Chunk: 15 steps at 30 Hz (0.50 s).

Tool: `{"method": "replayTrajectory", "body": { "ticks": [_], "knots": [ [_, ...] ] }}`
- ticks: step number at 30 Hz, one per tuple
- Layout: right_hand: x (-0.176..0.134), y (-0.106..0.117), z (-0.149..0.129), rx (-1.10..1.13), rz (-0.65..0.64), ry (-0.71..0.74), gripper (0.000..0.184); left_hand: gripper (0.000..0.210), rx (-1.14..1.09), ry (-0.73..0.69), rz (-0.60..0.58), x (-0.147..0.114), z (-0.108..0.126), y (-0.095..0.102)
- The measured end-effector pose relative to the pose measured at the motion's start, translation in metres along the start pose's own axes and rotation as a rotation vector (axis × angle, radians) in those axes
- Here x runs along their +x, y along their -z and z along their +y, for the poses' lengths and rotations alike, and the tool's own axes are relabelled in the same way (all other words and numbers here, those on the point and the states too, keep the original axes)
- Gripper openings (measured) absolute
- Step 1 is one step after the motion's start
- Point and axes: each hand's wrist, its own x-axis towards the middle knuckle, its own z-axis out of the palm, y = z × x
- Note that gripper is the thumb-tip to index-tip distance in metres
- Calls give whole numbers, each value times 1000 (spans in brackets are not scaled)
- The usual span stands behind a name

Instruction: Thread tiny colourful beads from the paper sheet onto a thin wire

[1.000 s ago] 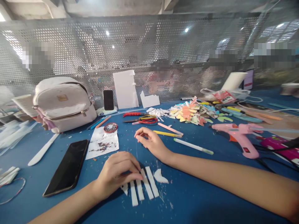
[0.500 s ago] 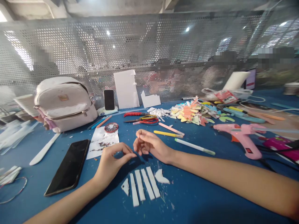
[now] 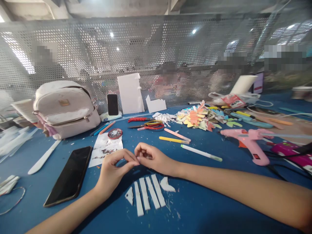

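Note:
My left hand (image 3: pixel 116 169) is pinched closed, thumb against fingertips. Its tips meet those of my right hand (image 3: pixel 156 159), whose fingers are curled inward. Anything between the fingertips is too small or hidden to make out. Just below the hands, several white foam strips (image 3: pixel 152 192) lie side by side on the blue table. A small white triangular piece (image 3: pixel 129 196) with a dark dot lies to their left, and a white V-shaped piece (image 3: pixel 167 184) to their right. Behind my left hand is a white paper (image 3: pixel 97 148) with dark bits and a round red-rimmed container (image 3: pixel 115 133) on it.
A black phone (image 3: pixel 69 175) lies at left, near a white backpack (image 3: pixel 64 112). Scissors (image 3: pixel 148 125) and markers (image 3: pixel 201 153) lie beyond the hands. Colourful scraps (image 3: pixel 197 117) are heaped farther back. A pink glue gun (image 3: pixel 251 143) with cables rests at right.
My right hand has moved left and slightly down, so its fingertips now meet my left hand's. Its fingers are curled tighter. The foam pieces lie as before.

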Motion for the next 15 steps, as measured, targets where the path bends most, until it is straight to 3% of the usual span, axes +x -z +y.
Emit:
{"method": "replayTrajectory", "body": {
  "ticks": [9,15],
  "knots": [
    [1,2,6,-62,24,-17,32,16,48,-50,23,4,0,0],
    [3,3,2,-73,196,16,37,18,75,10,98,5,-5,2]
  ]
}}
